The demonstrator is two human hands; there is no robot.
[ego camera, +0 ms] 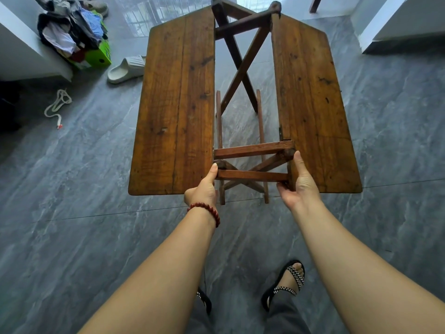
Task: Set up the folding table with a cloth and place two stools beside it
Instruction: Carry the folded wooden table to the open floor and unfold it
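Your left hand and right hand clasp the near rail of the folding table; stiff, probably heavy; hold there.

Person, worn items, seen from above.

- Arms: two, bare along their whole visible length. The left hand and right hand are uncovered.
- Left wrist: one bracelet, a single strand of round, glossy dark-red beads, sitting snug.
- Legs: grey trousers, loose, reaching the ankles.
- Feet: a pair of black open-toed sandals with black-and-white chequered straps. The right sandal is in full view with toes showing. The left sandal is mostly hidden behind the left forearm.
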